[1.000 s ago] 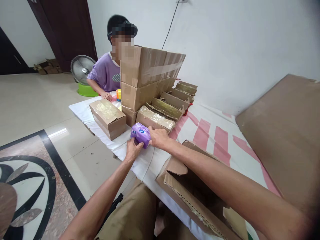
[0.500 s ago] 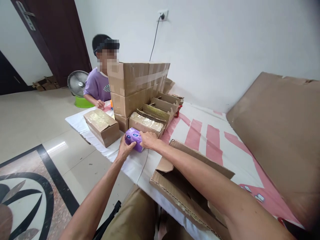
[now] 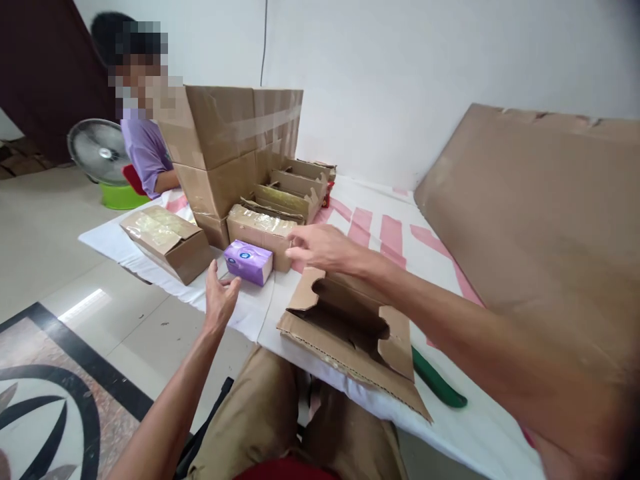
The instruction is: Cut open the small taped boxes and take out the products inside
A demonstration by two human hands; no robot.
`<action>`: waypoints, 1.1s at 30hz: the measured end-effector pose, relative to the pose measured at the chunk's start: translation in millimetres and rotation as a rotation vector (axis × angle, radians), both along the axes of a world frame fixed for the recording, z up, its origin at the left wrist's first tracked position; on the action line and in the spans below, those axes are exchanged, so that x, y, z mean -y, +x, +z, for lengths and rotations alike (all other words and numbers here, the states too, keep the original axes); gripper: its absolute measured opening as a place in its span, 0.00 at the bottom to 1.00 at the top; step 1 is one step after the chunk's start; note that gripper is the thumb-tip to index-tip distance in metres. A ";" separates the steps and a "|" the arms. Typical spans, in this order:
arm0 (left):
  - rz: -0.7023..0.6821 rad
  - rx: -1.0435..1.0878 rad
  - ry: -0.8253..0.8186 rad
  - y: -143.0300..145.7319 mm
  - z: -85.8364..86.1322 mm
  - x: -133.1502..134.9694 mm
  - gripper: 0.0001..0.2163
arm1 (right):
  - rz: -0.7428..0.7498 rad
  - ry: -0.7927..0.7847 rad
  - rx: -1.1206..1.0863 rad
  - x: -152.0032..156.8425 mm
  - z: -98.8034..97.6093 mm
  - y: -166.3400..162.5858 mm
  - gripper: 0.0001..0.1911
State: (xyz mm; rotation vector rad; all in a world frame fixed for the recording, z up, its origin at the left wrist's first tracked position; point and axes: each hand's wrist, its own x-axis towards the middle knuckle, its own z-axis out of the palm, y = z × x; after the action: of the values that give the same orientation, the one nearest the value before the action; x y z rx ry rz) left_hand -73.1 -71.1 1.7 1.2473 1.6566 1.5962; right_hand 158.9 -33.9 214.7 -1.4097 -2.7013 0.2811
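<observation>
Pack of purple-wrapped tissues (image 3: 249, 262) sits on the worktop (image 3: 480, 433), a little in from its near edge, toward the left corner, betw. the two hands. Long axis runs approx. parallel to that near edge; the pale right end faces roughly R hand's side. L hand (image 3: 221, 293) is the nearer one: it's at the near edge, thumb & fingers spread wide, nothing held. From it the pack lies ahead and to the right, just beside the thumb tip; can't tell if they touch. R hand (image 3: 323, 248) hangs farther in over the worktop, thumb & forefinger parted by a narrow gap, no obj. visible in it. From it the pack lies left & a bit closer to the near edge, w/ a clear gap betw. So, as a judgement, L has the shorter way to the pack; R would need to cross back left. Around it: tape-topped cardboard box (image 3: 270, 240) directly behind, contact unclear; taped carton (image 3: 167, 243) on the left, nr. the left corner, apart from the pack; unsealed carton (image 3: 345, 360) w/ flaps out, to the right along the near edge.
</observation>
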 end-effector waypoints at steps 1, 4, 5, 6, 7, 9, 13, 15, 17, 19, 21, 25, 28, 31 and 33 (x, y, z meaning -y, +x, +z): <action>-0.006 0.006 -0.022 2.3 1.7 15.0 0.36 | -0.038 0.042 -0.100 11.3 6.2 22.7 0.17; -0.159 -0.006 -0.030 14.3 5.0 58.6 0.32 | -0.197 0.152 -0.335 47.9 7.7 97.9 0.14; -0.237 -0.017 -0.015 19.5 5.8 70.2 0.31 | -0.278 0.151 -0.381 59.8 1.8 122.8 0.14; -0.309 -0.025 0.000 24.9 7.0 79.4 0.31 | -0.360 0.129 -0.420 70.9 -7.0 146.1 0.15; -0.372 -0.029 0.015 30.5 8.6 86.2 0.31 | -0.422 0.095 -0.465 81.2 -17.9 167.0 0.17; -0.473 -0.020 0.044 41.4 13.9 92.5 0.33 | -0.507 -0.016 -0.552 98.6 -42.6 198.9 0.22; -0.603 0.065 0.078 63.0 31.3 87.9 0.41 | -0.548 -0.137 -0.716 119.9 -80.5 217.7 0.33; -0.597 0.122 0.046 73.9 40.8 84.2 0.45 | -0.504 -0.155 -0.724 124.8 -89.0 212.9 0.35; -0.534 0.156 -0.015 84.1 48.6 82.3 0.44 | -0.469 -0.177 -0.705 128.1 -93.8 208.1 0.35; -0.459 0.164 -0.069 93.0 53.8 82.2 0.40 | -0.457 -0.178 -0.701 131.3 -98.8 207.4 0.35; -0.419 0.143 -0.095 100.6 56.2 82.7 0.33 | -0.444 -0.170 -0.720 134.5 -105.2 210.2 0.36; -0.371 0.098 -0.004 110.0 56.8 81.0 0.29 | -0.414 -0.184 -0.779 138.1 -114.8 214.3 0.38; -0.416 0.035 0.120 108.3 59.8 76.5 0.26 | -0.452 -0.069 -0.826 140.2 -113.7 210.7 0.34; -0.528 -0.034 0.131 100.5 64.6 71.4 0.20 | -0.489 0.260 -0.790 146.7 -110.9 205.4 0.25; -0.560 -0.065 0.084 96.3 65.5 68.8 0.22 | -0.354 0.445 -0.649 153.0 -112.0 201.9 0.17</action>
State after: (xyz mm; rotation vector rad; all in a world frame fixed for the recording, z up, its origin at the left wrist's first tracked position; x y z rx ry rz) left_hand 23.2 -140.0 67.2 1.6401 1.1367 1.2921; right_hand 360.8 -186.9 102.7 -1.3270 -1.8196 0.0771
